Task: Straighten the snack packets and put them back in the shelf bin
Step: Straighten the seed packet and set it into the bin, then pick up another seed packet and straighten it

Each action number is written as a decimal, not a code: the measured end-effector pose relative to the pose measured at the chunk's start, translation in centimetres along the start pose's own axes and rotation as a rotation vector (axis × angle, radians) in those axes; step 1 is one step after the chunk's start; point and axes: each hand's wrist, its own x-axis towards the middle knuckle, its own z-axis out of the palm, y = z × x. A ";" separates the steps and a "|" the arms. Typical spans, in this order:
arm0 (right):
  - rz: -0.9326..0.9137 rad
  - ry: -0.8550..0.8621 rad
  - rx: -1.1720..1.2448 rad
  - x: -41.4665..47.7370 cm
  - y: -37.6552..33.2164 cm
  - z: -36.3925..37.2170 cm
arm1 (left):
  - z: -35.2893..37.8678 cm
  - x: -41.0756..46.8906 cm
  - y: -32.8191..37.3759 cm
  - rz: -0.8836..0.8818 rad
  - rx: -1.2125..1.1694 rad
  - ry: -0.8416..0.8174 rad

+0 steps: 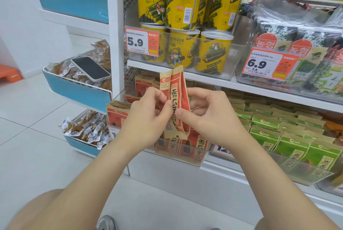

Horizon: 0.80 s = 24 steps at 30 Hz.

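I hold a small stack of red and tan snack packets upright in front of the shelf, their tops fanned slightly apart. My left hand pinches their left edge, and my right hand grips the right side with the thumb across the front. Just behind and below them is the clear shelf bin, which holds several more of the same red packets standing in rows.
Green packets fill the neighbouring bin to the right. Yellow tubs and seaweed packs sit on the shelf above. To the left, blue-fronted bins hold small wrapped snacks, and a phone lies on one of them.
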 end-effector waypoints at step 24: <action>0.209 -0.018 0.323 0.3 0.1 -0.5 | -1.5 0.7 0.3 -0.201 -0.485 -0.132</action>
